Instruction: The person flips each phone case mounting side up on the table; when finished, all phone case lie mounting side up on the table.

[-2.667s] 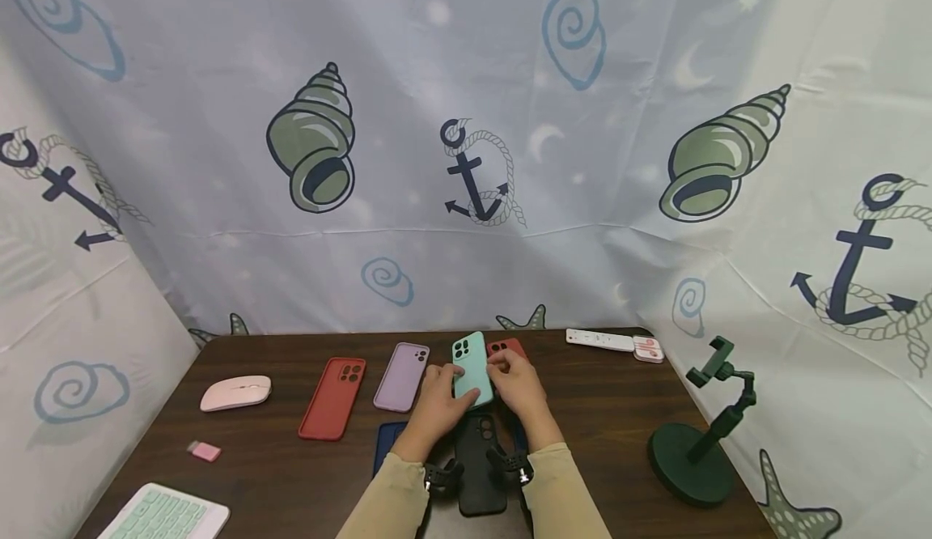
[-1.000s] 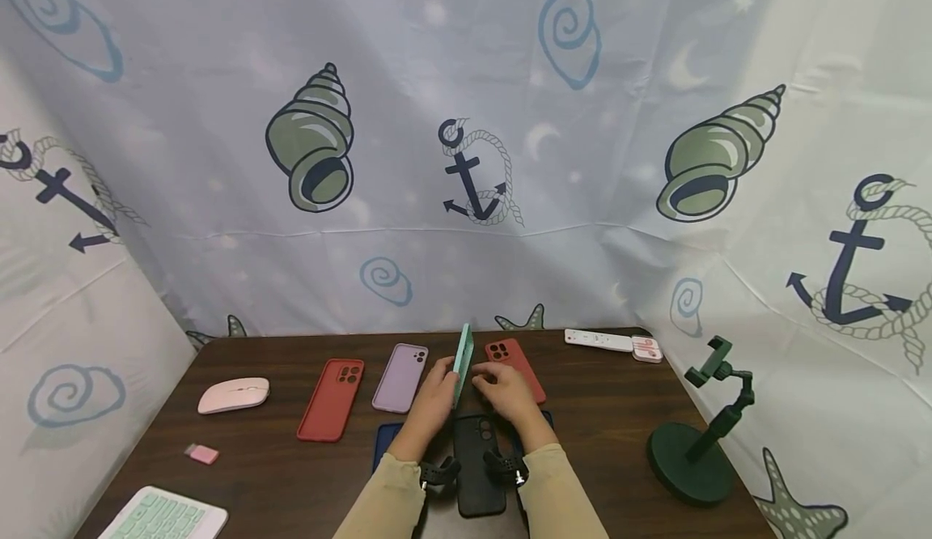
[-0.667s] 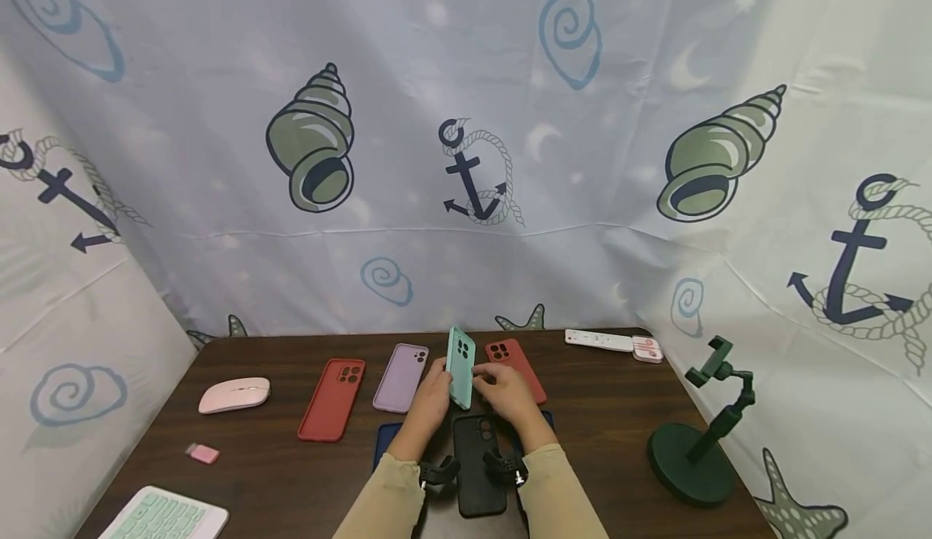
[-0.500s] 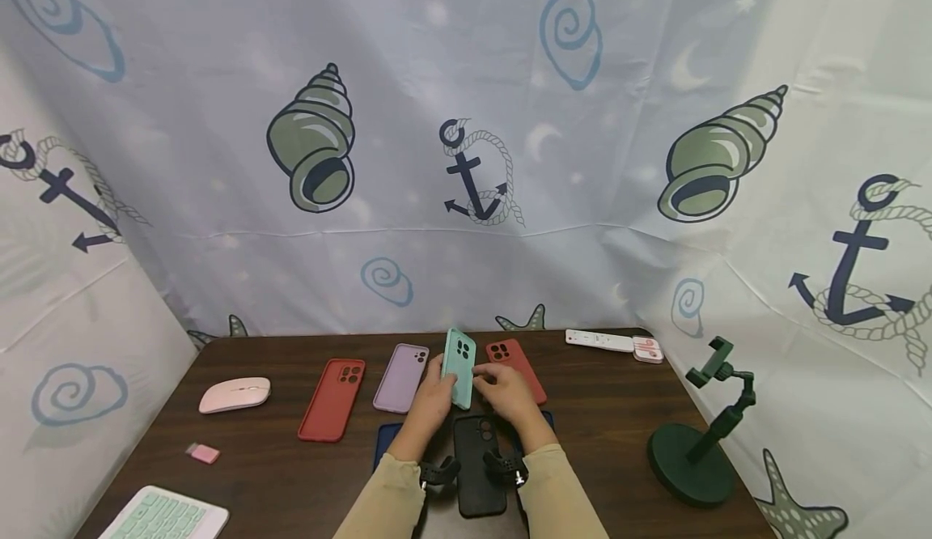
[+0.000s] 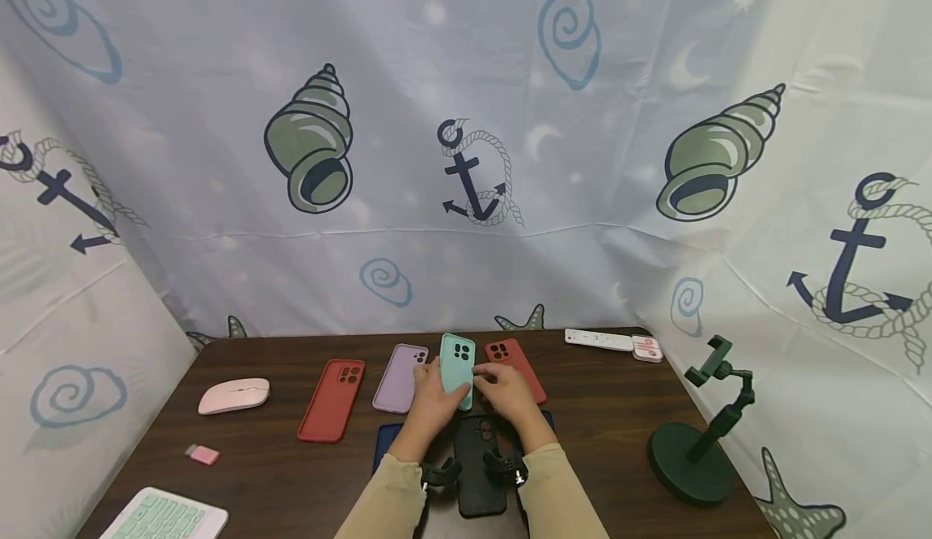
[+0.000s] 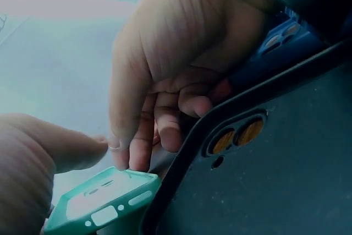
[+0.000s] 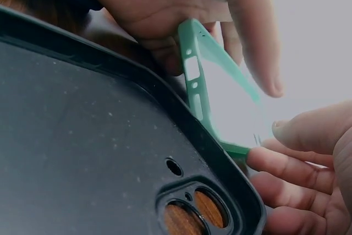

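A mint-green phone case is held raised above the dark table, its camera cutouts toward the head camera. My left hand grips its left side, thumb across the lower part. At the right edge, my right hand has curled fingers, the thumb close above and the fingertips below. Both wrist views show the mint case with port holes along its end. A black phone case lies between my wrists. Blue cases are partly hidden by my arms.
Left are a lilac case, a red case, a white mouse, a pink USB stick and a keypad. Right are another red case, a white remote and a green phone stand.
My left hand has turned the mint case from edge-on to nearly flat toward the head camera, its left thumb now over the case. The right hand has stayed almost in place.
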`<action>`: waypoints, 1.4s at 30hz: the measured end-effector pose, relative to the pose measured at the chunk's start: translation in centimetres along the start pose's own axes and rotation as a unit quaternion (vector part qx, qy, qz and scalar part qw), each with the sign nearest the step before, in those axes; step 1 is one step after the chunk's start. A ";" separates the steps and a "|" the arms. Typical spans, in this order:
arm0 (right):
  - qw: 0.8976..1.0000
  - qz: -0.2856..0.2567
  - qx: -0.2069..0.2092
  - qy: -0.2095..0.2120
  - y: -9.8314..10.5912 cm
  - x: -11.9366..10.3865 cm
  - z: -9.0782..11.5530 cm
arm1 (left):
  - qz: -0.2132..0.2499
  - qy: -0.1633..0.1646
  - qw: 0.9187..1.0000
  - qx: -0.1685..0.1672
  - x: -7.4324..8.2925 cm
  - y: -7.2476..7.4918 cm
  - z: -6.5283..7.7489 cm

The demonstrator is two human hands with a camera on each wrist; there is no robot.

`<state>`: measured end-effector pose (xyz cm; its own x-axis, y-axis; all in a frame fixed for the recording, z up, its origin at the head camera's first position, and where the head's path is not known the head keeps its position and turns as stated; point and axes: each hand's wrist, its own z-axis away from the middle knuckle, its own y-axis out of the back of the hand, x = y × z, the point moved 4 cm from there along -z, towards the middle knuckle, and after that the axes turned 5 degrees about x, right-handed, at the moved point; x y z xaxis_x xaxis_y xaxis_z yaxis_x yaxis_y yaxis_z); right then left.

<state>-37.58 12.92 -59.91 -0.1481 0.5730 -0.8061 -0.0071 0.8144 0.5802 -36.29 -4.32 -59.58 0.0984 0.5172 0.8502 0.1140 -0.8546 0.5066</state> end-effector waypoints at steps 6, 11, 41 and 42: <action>1.000 -0.011 -0.001 -0.008 0.0 0.0 0.0 | -0.059 -0.026 0.998 0.005 0.2 -0.3 0.2; 1.000 -0.016 0.004 -0.010 0.0 0.1 0.0 | -0.098 -0.038 0.994 0.018 0.3 -0.3 0.5; 0.994 -0.110 0.006 -0.016 0.6 -0.1 0.2 | -0.141 -0.061 0.988 0.018 0.5 -0.7 0.8; 0.991 -0.130 0.008 -0.012 0.9 -0.2 0.2 | -0.139 -0.068 0.988 0.025 0.6 -0.7 0.8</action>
<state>-37.36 13.51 -59.24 -0.1195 0.3462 -0.9305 -0.0256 0.9359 0.3514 -35.53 -3.40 -59.52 0.1880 0.7364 0.6499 0.2030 -0.6766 0.7079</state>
